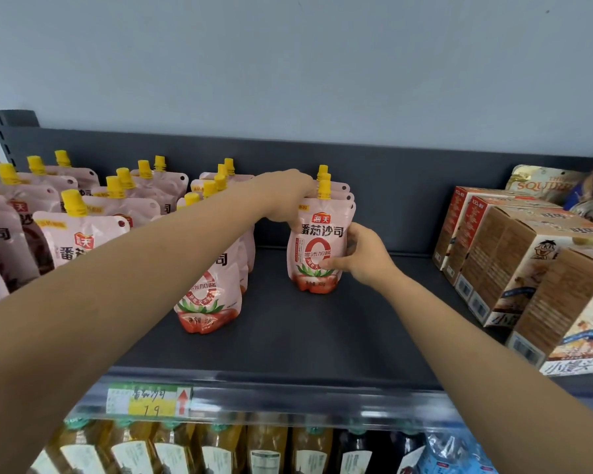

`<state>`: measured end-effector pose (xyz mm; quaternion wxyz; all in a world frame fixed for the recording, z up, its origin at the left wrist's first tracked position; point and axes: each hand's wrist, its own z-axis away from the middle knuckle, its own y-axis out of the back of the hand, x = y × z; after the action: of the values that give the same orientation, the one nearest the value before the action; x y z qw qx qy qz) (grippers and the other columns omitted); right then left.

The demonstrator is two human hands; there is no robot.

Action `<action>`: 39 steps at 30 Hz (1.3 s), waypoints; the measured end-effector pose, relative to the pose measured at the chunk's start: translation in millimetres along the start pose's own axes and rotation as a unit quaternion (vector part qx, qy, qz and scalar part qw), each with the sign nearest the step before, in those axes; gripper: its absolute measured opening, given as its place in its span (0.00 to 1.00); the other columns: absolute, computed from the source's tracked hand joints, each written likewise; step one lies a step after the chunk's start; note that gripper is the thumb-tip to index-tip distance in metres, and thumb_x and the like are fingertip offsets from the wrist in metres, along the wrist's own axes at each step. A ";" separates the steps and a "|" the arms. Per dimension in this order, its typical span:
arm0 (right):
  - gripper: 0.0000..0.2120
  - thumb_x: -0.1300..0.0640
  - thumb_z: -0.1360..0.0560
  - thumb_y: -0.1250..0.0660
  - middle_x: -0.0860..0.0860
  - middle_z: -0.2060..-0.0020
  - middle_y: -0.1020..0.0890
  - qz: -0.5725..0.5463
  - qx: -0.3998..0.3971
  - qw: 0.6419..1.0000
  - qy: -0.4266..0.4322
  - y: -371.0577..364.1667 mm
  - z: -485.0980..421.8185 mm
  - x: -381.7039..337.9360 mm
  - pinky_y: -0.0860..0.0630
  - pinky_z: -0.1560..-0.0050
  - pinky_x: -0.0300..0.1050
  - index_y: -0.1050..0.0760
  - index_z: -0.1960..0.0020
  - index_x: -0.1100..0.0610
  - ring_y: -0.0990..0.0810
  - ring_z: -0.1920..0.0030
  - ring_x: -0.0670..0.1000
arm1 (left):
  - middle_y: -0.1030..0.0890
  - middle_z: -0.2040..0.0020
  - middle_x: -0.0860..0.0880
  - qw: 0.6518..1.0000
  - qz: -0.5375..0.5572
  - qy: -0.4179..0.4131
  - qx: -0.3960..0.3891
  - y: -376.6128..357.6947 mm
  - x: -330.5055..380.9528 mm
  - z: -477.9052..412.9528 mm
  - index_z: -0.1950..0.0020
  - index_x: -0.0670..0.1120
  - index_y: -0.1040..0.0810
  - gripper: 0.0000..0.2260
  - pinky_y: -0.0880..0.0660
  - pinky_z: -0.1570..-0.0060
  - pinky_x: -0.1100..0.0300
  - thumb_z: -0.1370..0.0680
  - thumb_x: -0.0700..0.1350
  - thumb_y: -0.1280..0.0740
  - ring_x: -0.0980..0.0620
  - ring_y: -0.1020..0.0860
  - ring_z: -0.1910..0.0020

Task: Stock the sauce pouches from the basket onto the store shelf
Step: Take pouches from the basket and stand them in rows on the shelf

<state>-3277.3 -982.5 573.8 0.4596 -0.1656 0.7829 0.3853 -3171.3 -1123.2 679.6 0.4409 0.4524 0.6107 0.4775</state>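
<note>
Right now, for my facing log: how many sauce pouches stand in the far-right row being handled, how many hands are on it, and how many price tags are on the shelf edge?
pouches in that row: 3
hands on it: 2, left hand and right hand
price tag: 1
Total: 6

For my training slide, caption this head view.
Both hands steady the front pouch of a new row on the dark shelf, beside boxed snacks.
</note>
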 end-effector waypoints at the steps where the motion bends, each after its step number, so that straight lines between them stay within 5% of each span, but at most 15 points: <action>1: 0.24 0.64 0.37 0.21 0.41 0.54 0.19 -0.004 0.009 1.000 -0.001 -2.4 0.5 1.3 0.22 0.62 0.34 0.26 0.46 0.49 0.19 0.52 0.43 | 0.26 0.51 0.50 1.000 -0.003 0.004 0.003 -1.0 -0.7 0.1 0.46 0.47 0.26 0.17 0.30 0.56 0.57 0.30 0.49 0.25 0.50 0.28 0.54; 9: 0.29 0.54 0.38 0.19 0.41 0.54 0.22 0.037 0.050 0.998 -0.016 2.0 20.3 0.8 0.25 0.62 0.33 0.32 0.44 0.49 0.21 0.54 0.42 | 0.23 0.43 0.49 0.998 -0.037 0.041 0.038 3.1 10.7 18.9 0.37 0.49 0.30 0.26 0.28 0.54 0.52 0.31 0.54 0.26 0.49 0.26 0.48; 12: 0.33 0.48 0.35 0.22 0.47 0.50 0.24 0.116 0.103 0.988 -0.026 17.4 39.7 -1.1 0.28 0.54 0.40 0.34 0.37 0.52 0.23 0.51 0.48 | 0.24 0.41 0.47 0.993 -0.047 0.065 0.092 10.0 25.8 36.7 0.37 0.46 0.31 0.29 0.28 0.46 0.48 0.32 0.58 0.28 0.44 0.26 0.43; 22: 0.21 0.48 0.29 0.29 0.47 0.53 0.24 0.259 0.205 0.942 0.054 76.1 194.7 -22.9 0.28 0.54 0.44 0.30 0.41 0.56 0.27 0.58 0.48 | 0.26 0.38 0.41 0.981 0.029 -0.026 0.191 -12.5 145.5 148.8 0.34 0.44 0.31 0.34 0.30 0.43 0.44 0.32 0.64 0.33 0.39 0.29 0.39; 34: 0.12 0.53 0.26 0.30 0.47 0.56 0.23 0.230 0.098 0.960 -0.128 31.4 357.8 104.8 0.25 0.55 0.48 0.26 0.47 0.58 0.23 0.61 0.51 | 0.26 0.40 0.49 0.986 0.066 -0.123 -0.090 -197.3 250.0 234.0 0.34 0.50 0.33 0.29 0.26 0.49 0.52 0.28 0.64 0.35 0.47 0.27 0.43; 39: 0.08 0.55 0.28 0.29 0.47 0.64 0.22 0.190 0.042 0.942 -0.272 2.8 387.5 176.7 0.26 0.55 0.46 0.26 0.54 0.56 0.22 0.60 0.50 | 0.24 0.43 0.48 0.969 0.031 -0.142 -0.202 -276.5 256.9 241.3 0.36 0.49 0.30 0.20 0.32 0.56 0.55 0.27 0.47 0.34 0.46 0.26 0.44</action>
<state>-3142.0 -671.2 316.7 0.5799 0.1174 0.6604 0.4624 -3025.3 -865.9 343.2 0.5903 0.4360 0.4184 0.5352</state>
